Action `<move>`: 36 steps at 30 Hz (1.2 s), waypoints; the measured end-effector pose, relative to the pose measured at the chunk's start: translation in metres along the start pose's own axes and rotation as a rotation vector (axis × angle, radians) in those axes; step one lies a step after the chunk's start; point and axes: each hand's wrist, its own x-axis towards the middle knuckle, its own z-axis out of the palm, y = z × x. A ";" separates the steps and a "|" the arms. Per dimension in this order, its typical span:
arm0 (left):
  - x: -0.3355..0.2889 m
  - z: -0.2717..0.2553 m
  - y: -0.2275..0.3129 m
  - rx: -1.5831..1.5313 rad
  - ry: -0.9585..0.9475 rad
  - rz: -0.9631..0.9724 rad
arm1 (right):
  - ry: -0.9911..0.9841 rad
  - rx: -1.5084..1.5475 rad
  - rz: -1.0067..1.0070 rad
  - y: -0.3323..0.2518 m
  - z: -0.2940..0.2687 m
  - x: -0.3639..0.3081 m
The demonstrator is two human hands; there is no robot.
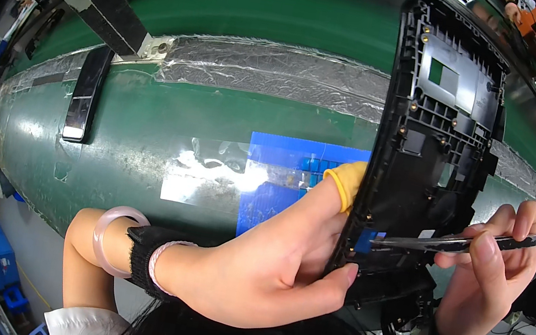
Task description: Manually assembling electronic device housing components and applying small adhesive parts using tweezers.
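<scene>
A green conveyor belt [237, 8] carries a black phone-like slab [85, 94] and blue taped sheet [280, 176].

I see a blue rectangular label [286, 184] stuck flat near the middle of the green belt, with a shiny clear film patch [210, 179] overlapping its left side. A small white sticker [426, 233] and a blue tab [364, 239] sit low on the black frame.
</scene>
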 end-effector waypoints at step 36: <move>0.001 -0.004 0.009 0.336 -0.029 0.045 | -0.071 -0.009 -0.087 0.004 0.002 -0.004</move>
